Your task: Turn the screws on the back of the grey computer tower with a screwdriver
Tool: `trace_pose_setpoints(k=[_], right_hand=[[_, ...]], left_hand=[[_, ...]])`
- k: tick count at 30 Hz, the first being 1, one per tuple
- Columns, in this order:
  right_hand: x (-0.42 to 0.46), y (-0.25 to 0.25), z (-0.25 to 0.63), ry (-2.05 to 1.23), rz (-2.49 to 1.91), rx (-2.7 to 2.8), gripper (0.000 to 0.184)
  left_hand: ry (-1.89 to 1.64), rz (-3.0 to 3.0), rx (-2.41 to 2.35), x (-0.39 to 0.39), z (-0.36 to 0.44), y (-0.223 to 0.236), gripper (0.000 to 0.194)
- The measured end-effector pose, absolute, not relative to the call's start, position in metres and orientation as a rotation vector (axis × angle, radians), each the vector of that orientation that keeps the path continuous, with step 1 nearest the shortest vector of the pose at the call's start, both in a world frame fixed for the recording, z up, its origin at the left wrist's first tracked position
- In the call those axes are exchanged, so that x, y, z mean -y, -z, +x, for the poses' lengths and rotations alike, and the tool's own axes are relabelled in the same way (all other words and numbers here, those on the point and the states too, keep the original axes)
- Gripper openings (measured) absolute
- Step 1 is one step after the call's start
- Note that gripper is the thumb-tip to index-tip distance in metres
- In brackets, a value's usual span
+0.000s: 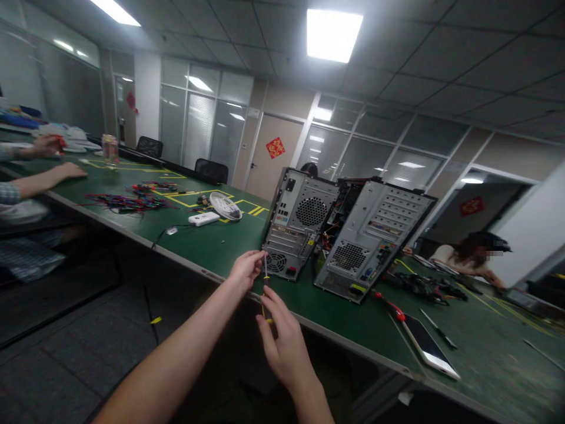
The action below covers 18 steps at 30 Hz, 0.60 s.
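Note:
My right hand (282,335) holds a screwdriver (266,281) with a black and yellow handle, its thin shaft pointing up and away from me. At the tip of that shaft, the fingers of my left hand (247,270) are pinched together. Whatever they pinch is too small to make out. Just beyond both hands stands a computer case (291,235) on the green table, its rear panel with fan grille and ports turned towards me. The left fingers are close to its lower left edge; contact cannot be judged. A second computer case (366,247), also rear side forward, stands right of it.
On the green table (220,244) lie wire bundles (132,200), a white power strip (203,219) and a white round fan-like part (225,206). To the right are a phone (430,344), red-handled pliers (392,307), another screwdriver (436,328) and black cables (426,285). People sit left and right.

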State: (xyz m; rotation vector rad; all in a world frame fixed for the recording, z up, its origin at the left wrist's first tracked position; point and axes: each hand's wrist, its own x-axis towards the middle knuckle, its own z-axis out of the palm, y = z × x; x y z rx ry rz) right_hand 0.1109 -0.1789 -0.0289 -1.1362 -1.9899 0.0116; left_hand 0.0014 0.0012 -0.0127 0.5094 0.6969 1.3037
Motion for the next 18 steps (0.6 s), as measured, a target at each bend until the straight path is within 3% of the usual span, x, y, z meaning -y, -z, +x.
trace_pose_setpoints(k=[5,18], right_hand=[[0.1853,0.0311,0.1125,-0.002,-1.102,1.965,0.043],[0.1856,0.0367,0.1151,-0.013,-1.075,1.955,0.043]], left_hand=[[-1.334,0.537,-0.654,0.0049,-0.0026,0.0111,0.023],[-1.21,0.448,-0.515,0.0082,-0.0066,0.0048,0.008]])
